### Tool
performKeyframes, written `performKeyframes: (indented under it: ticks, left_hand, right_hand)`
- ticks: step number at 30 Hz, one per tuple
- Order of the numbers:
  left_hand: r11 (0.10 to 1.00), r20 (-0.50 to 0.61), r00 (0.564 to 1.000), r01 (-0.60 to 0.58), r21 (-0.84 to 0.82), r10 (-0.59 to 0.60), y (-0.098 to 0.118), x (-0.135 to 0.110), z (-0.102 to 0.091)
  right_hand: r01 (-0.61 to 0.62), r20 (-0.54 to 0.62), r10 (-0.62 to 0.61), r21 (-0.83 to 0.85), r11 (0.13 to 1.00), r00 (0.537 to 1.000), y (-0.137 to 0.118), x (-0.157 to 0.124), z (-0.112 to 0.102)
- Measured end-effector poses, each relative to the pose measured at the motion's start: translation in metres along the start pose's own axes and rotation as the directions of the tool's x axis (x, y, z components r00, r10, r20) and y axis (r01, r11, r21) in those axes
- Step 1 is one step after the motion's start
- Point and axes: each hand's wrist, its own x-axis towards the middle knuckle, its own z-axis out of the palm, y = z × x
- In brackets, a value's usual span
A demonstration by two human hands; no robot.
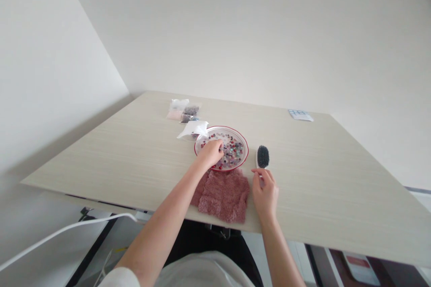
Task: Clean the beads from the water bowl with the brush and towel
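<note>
The left hand (210, 153) dips its bent fingers (218, 145) into beads (232, 150) on a red-rimmed plate (247, 147). The hand hides if they grip any. The right hand (265, 193) closes its fingers (259, 174) on a brush (263, 157), just right of the plate.

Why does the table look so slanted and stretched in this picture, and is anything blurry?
In the head view, the wide lens stretches the table into a slanted shape with leaning edges; soft, even light leaves only faint shadows; the beads on the plate are too small to show sharply.
</note>
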Motion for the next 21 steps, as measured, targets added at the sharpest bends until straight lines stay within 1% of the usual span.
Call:
performKeyframes:
  ticks: [2,3,4,5,6,7,8,9,10,11,15,17,21]
  left_hand:
    - [0.998,-0.043,0.999,0.013,-0.066,-0.016,0.001,0.0,0.0]
    - [0.986,-0.067,0.997,0.035,-0.161,-0.046,0.002,-0.001,0.001]
    - [0.945,-0.081,0.992,0.068,-0.319,-0.099,0.003,-0.001,0.001]
    - [0.83,-0.056,0.982,0.121,-0.545,-0.179,0.005,-0.001,0.002]
    - [0.612,0.023,0.966,0.181,-0.77,-0.258,0.007,-0.001,0.003]
    - [0.333,0.139,0.945,0.238,-0.912,-0.296,0.009,-0.001,0.003]
    - [0.072,0.255,0.924,0.286,-0.956,-0.286,0.011,-0.001,0.002]
    - [-0.126,0.344,0.906,0.322,-0.938,-0.248,0.013,-0.001,0.001]
    - [-0.251,0.4,0.893,0.347,-0.903,-0.204,0.014,-0.001,0.0]
    - [-0.317,0.431,0.887,0.366,-0.875,-0.166,0.015,-0.001,-0.002]
    - [-0.508,0.476,0.877,0.382,-0.772,-0.063,0.016,-0.002,-0.006]
    - [-0.58,0.48,0.877,0.376,-0.723,-0.031,0.015,-0.003,-0.006]
    - [-0.689,0.48,0.877,0.357,-0.63,0.016,0.014,-0.003,-0.004]
  right_hand:
    - [0.0,-0.002,0.0,0.001,1.0,1.0,0.0,0.0,0.0]
    - [0.002,-0.004,-0.002,0.002,1.0,1.0,0.0,0.0,0.0]
    - [0.003,-0.005,-0.003,0.003,1.0,1.0,0.0,0.0,0.0]
    - [0.004,-0.006,-0.004,0.003,1.0,1.0,0.0,0.0,0.0]
    - [0.004,-0.007,-0.004,0.002,1.0,1.0,0.0,0.0,0.0]
    - [0.003,-0.006,-0.003,0.001,1.0,1.0,0.001,0.0,0.0]
    - [0.001,-0.005,-0.001,-0.001,1.0,1.0,0.002,0.0,0.0]
    - [-0.001,-0.005,0.001,-0.003,1.0,1.0,0.002,0.0,0.001]
    - [-0.003,-0.004,0.003,-0.003,1.0,1.0,0.003,-0.001,0.001]
    - [-0.004,-0.003,0.004,-0.003,1.0,1.0,0.003,-0.001,0.001]
    - [0.001,-0.001,-0.001,0.002,1.0,1.0,0.003,-0.001,0.001]
    - [0.002,0.0,-0.002,0.0,1.0,1.0,0.002,-0.001,0.001]
    - [0.001,0.003,-0.001,0.0,1.0,1.0,0.0,-0.001,0.001]
